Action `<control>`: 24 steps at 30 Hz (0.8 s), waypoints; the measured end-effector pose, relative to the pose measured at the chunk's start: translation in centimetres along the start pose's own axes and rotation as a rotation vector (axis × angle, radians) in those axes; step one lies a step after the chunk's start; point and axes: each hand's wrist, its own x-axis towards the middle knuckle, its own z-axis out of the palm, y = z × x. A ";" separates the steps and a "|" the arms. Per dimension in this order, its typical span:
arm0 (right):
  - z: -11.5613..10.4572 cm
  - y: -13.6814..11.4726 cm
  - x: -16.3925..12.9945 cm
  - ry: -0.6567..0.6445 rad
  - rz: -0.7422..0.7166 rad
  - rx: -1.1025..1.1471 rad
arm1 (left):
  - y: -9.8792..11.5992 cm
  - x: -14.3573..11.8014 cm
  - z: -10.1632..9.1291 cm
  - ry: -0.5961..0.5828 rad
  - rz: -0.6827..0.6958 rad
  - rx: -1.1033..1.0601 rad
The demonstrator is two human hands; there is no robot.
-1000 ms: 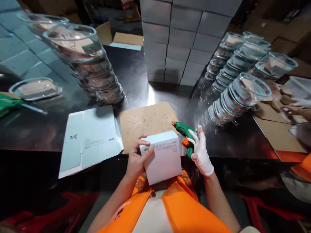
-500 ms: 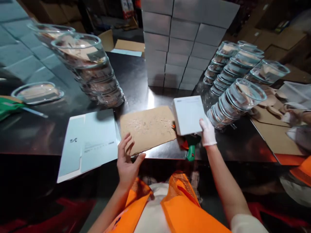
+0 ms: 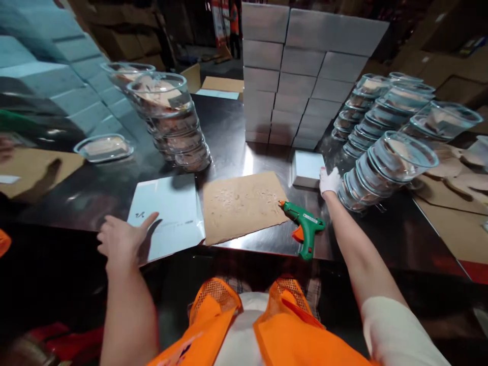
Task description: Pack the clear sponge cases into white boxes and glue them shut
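A small white box sits on the dark table in front of the stacked boxes. My right hand, in a white glove, is at its right side with fingers against the edge. Over the left end of a flat, folded light-blue carton is my bare left hand, its fingers spread and holding nothing. Between the hands lies a brown cardboard piece marked with dried glue. A green glue gun with an orange trigger rests at the cardboard's right end, nozzle pointing left.
A tall stack of white boxes stands at the back. Glass dish stacks rise at left and right. A single glass dish lies at left. Another person's hand shows at the left edge, near cardboard.
My right hand has lowered the white box onto the table farther forward, uncovering the glue gun. My left hand has moved left from the cardboard to the flat carton.
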 end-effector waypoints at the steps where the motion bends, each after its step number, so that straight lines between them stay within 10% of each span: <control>1: -0.3 -0.3 -0.7 0.058 -0.011 0.002 | -0.2 0.8 0.1 -0.071 -0.040 0.014; 5: -2.8 -1.1 -8.1 0.101 -0.174 0.033 | -0.5 0.6 -0.6 -0.093 -0.037 0.011; 8: -5.7 -2.1 -16.5 0.063 -0.553 0.064 | 0.1 -3.2 -2.2 0.223 0.035 -0.101; 11: -8.1 -5.0 -22.7 -0.056 -0.671 0.130 | 2.2 -8.3 -2.8 0.469 0.391 -0.485; 16: -8.6 -10.0 -24.5 -0.079 -0.677 0.135 | 4.7 -15.1 0.2 -0.204 1.093 -0.554; 24: -8.4 -10.5 -23.9 -0.291 -0.694 0.234 | -0.4 -15.2 1.9 -0.227 1.227 -0.577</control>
